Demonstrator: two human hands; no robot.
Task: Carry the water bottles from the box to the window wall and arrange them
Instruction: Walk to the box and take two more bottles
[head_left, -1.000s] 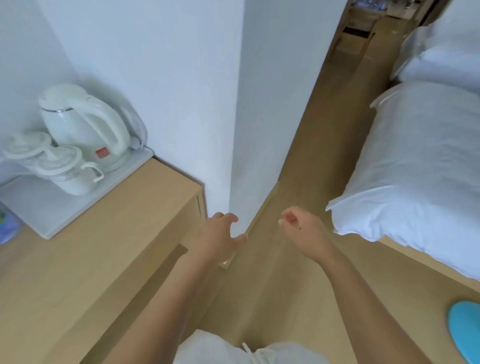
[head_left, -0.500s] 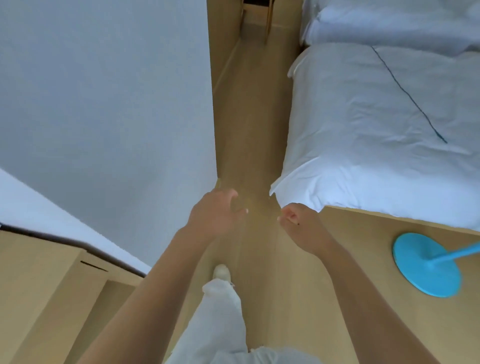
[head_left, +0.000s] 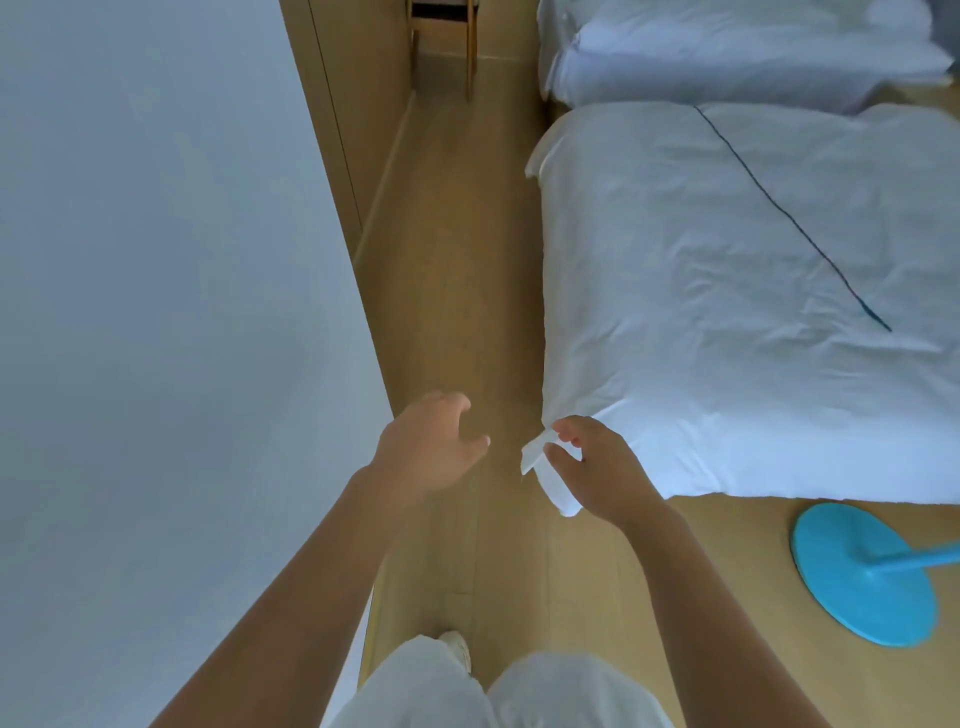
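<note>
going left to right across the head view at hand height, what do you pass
plain white wall → left hand, fingers loosely curled, holding nothing → strip of light wooden floor → right hand at the corner of the white rumpled duvet → round turquoise stand base, lower down

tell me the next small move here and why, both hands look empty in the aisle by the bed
Probably keep walking straight down the wooden floor between the white wall and the bed. The left hand and right hand carry no bottle, fingers loosely curled, and no box or bottles are in view, so they likely lie further ahead.
</note>
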